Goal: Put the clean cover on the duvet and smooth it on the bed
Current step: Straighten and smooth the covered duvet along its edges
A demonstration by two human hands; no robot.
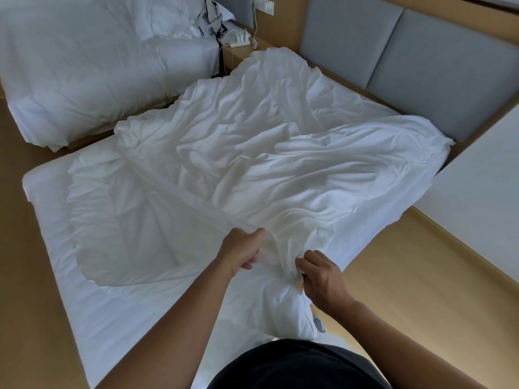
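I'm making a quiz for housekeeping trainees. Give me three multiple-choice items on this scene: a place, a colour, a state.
1. Where is the power strip? A on the nightstand; B on a chair; C in a drawer.
2. What colour are the headboard panels? A red; B grey; C green.
3. How is the duvet cover? A folded in a stack; B pulled smooth; C rumpled.
Answers: 1 A, it lies on the wooden top beside the headboard. 2 B, both panels are grey. 3 C, creases run all over it while the left hand and the right hand grip its near edge.
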